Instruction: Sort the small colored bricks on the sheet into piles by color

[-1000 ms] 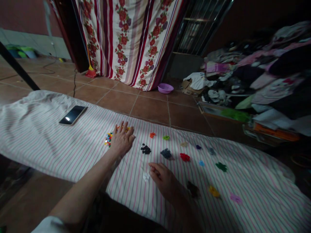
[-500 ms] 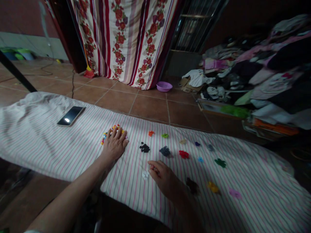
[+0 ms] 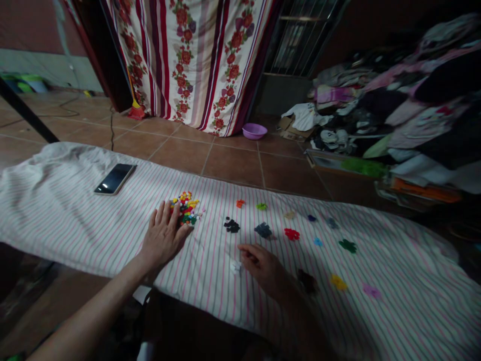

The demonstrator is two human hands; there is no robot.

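My left hand (image 3: 161, 234) lies with fingers spread at the left edge of a pile of small mixed-colour pieces (image 3: 188, 209), its fingertips touching or close to it. My right hand (image 3: 263, 268) is curled, thumb and fingers together, just right of a few white pieces (image 3: 235, 266); whatever it may hold is hidden. Beyond it sit small heaps of black pieces (image 3: 232, 225), dark grey pieces (image 3: 263, 230) and red pieces (image 3: 291, 234). Dark brown pieces (image 3: 307, 281) lie to its right, partly in shadow. The pieces are too small to name.
More single-colour heaps, such as orange pieces (image 3: 240, 203), green pieces (image 3: 347, 245) and yellow pieces (image 3: 338, 282), are spread across the striped cloth (image 3: 210, 296). A phone (image 3: 114, 179) rests at left. A purple basin (image 3: 254, 131) stands on the floor beyond.
My left hand has slid left off the mixed pile, uncovering much of it. My right hand stays curled by the white pieces. The whole view has shifted slightly.
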